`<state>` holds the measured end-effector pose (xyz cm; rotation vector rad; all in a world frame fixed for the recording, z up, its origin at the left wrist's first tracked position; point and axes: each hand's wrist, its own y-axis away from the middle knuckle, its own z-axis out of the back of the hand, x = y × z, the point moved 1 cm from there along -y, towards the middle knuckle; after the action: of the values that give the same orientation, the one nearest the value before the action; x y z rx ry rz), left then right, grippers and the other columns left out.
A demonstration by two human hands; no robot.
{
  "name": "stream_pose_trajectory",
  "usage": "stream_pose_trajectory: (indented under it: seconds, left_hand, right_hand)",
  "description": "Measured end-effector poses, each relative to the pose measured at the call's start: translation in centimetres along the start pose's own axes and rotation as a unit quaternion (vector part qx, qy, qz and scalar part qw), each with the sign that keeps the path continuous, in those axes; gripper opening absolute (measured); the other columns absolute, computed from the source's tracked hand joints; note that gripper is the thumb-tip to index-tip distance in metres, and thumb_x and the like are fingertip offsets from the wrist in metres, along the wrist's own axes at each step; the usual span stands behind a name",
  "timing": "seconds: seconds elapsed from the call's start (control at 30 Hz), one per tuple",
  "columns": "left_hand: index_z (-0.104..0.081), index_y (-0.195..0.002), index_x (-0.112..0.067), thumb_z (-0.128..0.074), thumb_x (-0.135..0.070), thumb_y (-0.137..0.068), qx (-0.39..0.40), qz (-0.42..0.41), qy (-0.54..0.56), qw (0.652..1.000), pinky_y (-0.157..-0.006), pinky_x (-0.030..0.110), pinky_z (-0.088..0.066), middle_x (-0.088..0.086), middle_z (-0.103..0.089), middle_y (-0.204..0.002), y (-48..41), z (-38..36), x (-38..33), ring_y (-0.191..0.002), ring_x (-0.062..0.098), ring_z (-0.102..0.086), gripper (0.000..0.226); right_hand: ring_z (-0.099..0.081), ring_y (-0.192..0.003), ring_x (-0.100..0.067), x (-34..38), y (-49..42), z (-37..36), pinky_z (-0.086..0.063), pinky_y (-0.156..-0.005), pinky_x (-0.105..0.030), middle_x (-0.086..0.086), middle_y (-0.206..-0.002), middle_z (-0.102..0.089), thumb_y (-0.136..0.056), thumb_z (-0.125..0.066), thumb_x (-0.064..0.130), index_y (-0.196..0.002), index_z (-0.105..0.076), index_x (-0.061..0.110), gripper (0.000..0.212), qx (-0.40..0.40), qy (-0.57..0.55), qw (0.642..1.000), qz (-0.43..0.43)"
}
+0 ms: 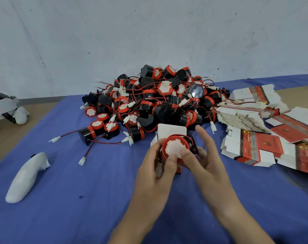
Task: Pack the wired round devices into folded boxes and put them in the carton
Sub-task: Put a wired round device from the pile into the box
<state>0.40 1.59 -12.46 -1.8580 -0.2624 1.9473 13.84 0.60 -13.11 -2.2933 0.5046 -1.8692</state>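
Holds a folded box (171, 131) in the left hand (155, 166), fingers (156, 144) curled round its left side and thumb laid against the lower rim of the round device (174, 147) sitting at the box's mouth. Pinches that device with the right hand (207, 162): thumb pressed flat on the white centre of the face, lower fingers tucked behind the black bracket on its right, forefinger stretched out straight, apart from the rest and touching nothing. Shows the red rim and white face between the two thumbs, with the box's white flap standing up just beyond the fingertips. Carries something small and pale in the left palm, below the thumb, too blurred to tell. Works above a blue cloth (79, 182). Faces, just past the raised forefinger, a heap of devices (158, 99), black and red, with thin wires and white plugs tangled through. Has, off to the right of the right hand, spread stacks of flat boxes (266, 136), white and red. Has, well to the left of the left hand, a white handle-shaped object (26, 175) lying on the cloth, and farther out a white and grey headset (2, 103) on bare tabletop (12, 138).
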Motion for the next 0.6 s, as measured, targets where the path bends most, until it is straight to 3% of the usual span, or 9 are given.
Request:
stream_pose_trajectory:
  seconds: [0.13,0.27,0.43,0.6]
  left_hand:
    - [-0.056,-0.128,-0.045,-0.062,-0.038,-0.096,0.069,-0.025,-0.088,0.993,-0.089,0.016,-0.052,-0.019,-0.063,-0.123,-0.1,0.9,-0.1,-0.115,0.002,-0.062,0.034]
    - [-0.057,-0.128,-0.044,-0.062,-0.041,-0.094,0.071,-0.019,-0.081,0.994,-0.088,0.01,-0.049,-0.023,-0.063,-0.123,0.0,1.0,-0.1,-0.116,0.0,-0.061,0.034]
    - [-0.061,-0.117,-0.048,-0.054,-0.04,-0.098,0.03,-0.018,-0.067,0.997,-0.078,0.006,-0.048,-0.023,-0.07,-0.109,-0.3,0.9,-0.2,-0.099,-0.003,-0.068,0.022]
    - [-0.063,-0.112,-0.043,-0.052,-0.04,-0.101,-0.006,-0.018,-0.072,0.997,-0.076,0.011,-0.051,-0.021,-0.073,-0.101,0.0,0.3,0.1,-0.095,0.0,-0.07,0.016]
  right_hand:
    - [-0.068,-0.109,-0.004,0.9,-0.4,1.5,-0.053,-0.089,-0.015,0.019,-0.114,-0.071,-0.088,-0.066,0.038,-0.12,-0.065,0.05,0.034,0.085,0.118,0.989,0.01]
    - [-0.068,-0.107,-0.005,0.8,-0.4,1.6,-0.052,-0.087,-0.014,0.016,-0.112,-0.071,-0.094,-0.06,0.032,-0.11,-0.066,0.044,0.02,0.103,0.13,0.986,0.004]
    - [-0.065,-0.109,-0.003,0.5,-0.6,1.4,-0.049,-0.086,-0.011,0.015,-0.113,-0.071,-0.088,-0.056,0.042,-0.118,-0.065,0.03,0.034,0.027,0.09,0.995,0.027]
    - [-0.065,-0.112,-0.001,0.0,-0.5,0.6,-0.052,-0.09,-0.015,0.02,-0.116,-0.07,-0.087,-0.057,0.047,-0.12,-0.064,0.033,0.037,-0.026,0.046,0.998,0.029]
